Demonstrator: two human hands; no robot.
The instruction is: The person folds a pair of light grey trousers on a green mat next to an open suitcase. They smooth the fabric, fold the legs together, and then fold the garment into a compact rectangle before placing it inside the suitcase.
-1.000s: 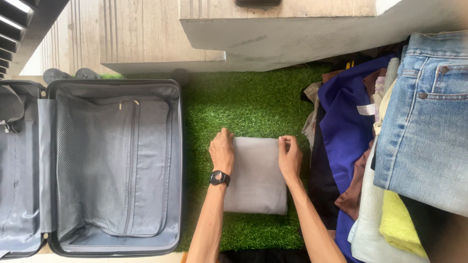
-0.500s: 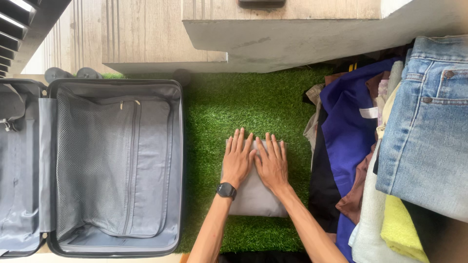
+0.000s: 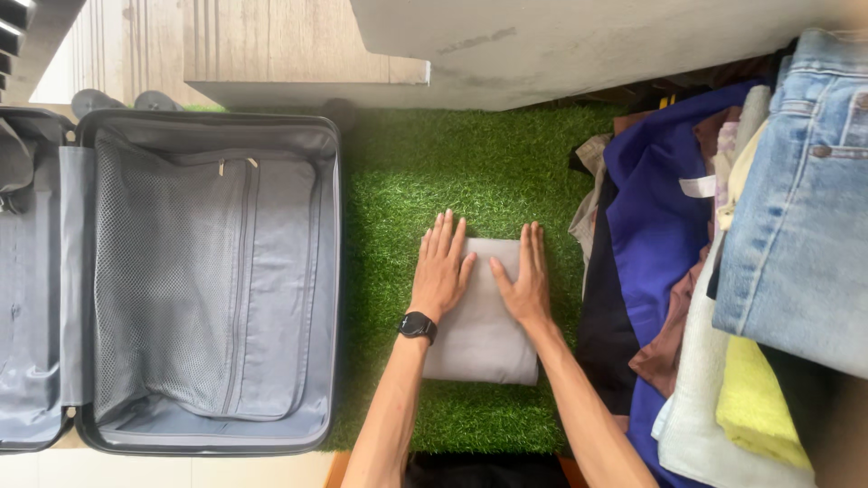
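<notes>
A folded grey garment [image 3: 484,339] lies flat on the green artificial turf [image 3: 470,172]. My left hand [image 3: 441,269], with a black watch on its wrist, presses palm-down on the garment's upper left part. Beside it, my right hand [image 3: 524,280] lies flat on the upper right part, fingers together and pointing away from me. Both hands rest on the cloth without gripping it. An open grey suitcase [image 3: 203,280] lies to the left of the garment, its lined half with a zipped mesh pocket facing up.
A pile of clothes [image 3: 660,226] lies at the right: a blue garment, light denim jeans [image 3: 800,226], a yellow piece [image 3: 755,398] and pale cloth. A grey slab [image 3: 588,45] and wooden boards border the far side of the turf.
My hands came from the garment's outer edges to its middle, and now rest slightly apart on its upper half. The garment looks narrower than one second ago.
</notes>
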